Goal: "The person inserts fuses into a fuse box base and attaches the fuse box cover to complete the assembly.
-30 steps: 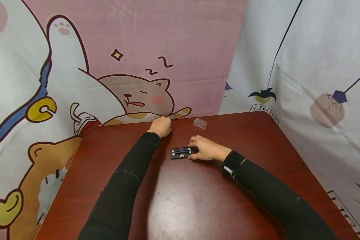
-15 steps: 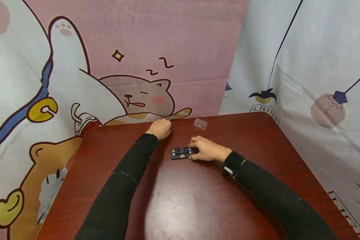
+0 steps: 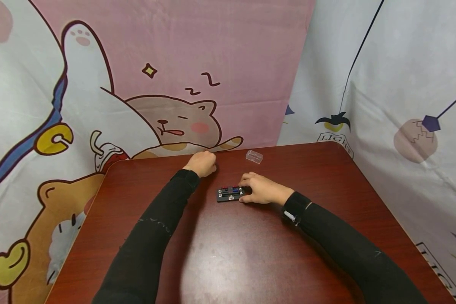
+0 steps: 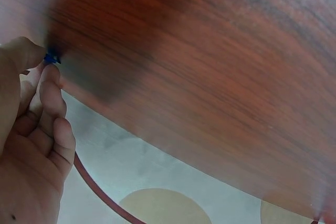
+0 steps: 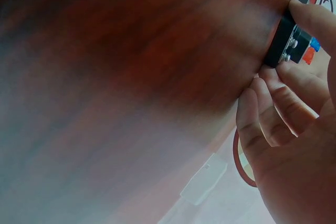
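Note:
A black fuse block (image 3: 228,194) with silver screw terminals and red and blue blade fuses lies on the table. My right hand (image 3: 262,188) grips its right end, thumb on the near long side and fingers on the far side; the right wrist view shows the thumb (image 5: 315,19) against the black base. My left hand (image 3: 202,164) is beyond the block and to its left, low near the table's far edge. In the left wrist view, its thumb and index finger pinch a small blue blade fuse (image 4: 51,57), mostly covered by the fingertips.
A clear plastic cover (image 3: 254,156) lies near the far edge, behind the fuse block. The reddish-brown wooden table (image 3: 289,261) meets a cartoon-printed cloth (image 3: 258,84) at the back and sides.
My left hand has shifted slightly left and toward me. My right hand keeps its grip on the fuse block, which stays in place.

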Action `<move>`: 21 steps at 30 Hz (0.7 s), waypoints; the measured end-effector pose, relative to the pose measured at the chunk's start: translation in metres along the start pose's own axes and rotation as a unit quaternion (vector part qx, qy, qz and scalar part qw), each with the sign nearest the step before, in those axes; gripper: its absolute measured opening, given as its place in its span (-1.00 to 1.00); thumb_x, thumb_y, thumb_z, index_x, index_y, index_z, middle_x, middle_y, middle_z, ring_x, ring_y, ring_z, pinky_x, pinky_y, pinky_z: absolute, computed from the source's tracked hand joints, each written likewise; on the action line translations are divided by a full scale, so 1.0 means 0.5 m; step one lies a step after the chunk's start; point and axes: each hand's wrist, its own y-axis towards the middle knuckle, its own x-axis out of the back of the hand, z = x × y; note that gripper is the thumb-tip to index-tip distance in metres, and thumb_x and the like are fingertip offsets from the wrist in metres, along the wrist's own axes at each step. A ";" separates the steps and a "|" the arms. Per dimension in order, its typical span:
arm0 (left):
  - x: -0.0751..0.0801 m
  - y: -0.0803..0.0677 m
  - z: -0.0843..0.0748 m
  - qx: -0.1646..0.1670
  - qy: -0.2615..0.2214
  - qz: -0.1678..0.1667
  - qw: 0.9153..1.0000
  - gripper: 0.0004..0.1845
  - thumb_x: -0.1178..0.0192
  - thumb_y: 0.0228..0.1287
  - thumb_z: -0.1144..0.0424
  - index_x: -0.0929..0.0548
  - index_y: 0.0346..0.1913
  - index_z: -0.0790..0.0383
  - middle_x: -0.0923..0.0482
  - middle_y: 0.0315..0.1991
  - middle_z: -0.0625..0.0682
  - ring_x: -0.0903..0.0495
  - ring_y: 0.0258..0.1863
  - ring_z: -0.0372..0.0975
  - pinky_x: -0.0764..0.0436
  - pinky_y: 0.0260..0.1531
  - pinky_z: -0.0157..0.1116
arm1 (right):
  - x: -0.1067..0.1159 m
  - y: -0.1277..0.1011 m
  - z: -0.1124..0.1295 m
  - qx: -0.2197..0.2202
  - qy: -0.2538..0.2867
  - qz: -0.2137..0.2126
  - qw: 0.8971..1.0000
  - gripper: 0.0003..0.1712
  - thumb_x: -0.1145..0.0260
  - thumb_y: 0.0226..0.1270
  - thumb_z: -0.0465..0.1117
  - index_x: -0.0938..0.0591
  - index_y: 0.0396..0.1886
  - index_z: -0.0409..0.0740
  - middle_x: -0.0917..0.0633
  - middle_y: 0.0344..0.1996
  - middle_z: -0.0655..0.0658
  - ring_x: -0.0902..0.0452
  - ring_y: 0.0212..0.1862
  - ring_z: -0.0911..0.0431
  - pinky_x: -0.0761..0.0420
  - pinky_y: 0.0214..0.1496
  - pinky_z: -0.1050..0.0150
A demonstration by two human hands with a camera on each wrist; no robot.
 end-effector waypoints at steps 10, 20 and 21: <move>0.011 -0.011 0.006 0.005 -0.023 0.000 1.000 -0.75 -0.23 0.63 0.29 -0.84 -0.27 0.19 -0.81 -0.32 0.08 -0.74 -0.33 -0.09 -0.74 -0.16 -0.08 | 0.000 0.002 0.000 0.001 0.000 0.002 1.000 -0.35 -0.56 0.46 0.12 -0.74 0.39 -0.13 -0.69 0.22 -0.03 -0.56 0.31 0.04 -0.63 0.41 0.05; 0.043 -0.044 0.000 -0.012 -0.079 -0.025 0.996 -0.80 -0.25 0.66 0.26 -0.86 -0.02 0.22 -0.85 -0.07 0.11 -0.80 -0.13 -0.08 -0.78 0.00 -0.08 | -0.002 0.002 -0.005 0.002 0.000 0.000 1.000 -0.35 -0.56 0.46 0.12 -0.74 0.38 -0.13 -0.69 0.23 -0.02 -0.56 0.32 0.04 -0.63 0.40 0.04; 0.045 -0.047 -0.003 -0.016 -0.083 -0.027 0.996 -0.80 -0.25 0.66 0.25 -0.87 0.01 0.22 -0.85 -0.04 0.11 -0.81 -0.09 -0.07 -0.78 0.03 -0.07 | -0.001 0.001 -0.005 0.002 0.001 -0.001 1.000 -0.35 -0.56 0.46 0.11 -0.74 0.38 -0.13 -0.70 0.23 -0.03 -0.56 0.32 0.04 -0.63 0.40 0.04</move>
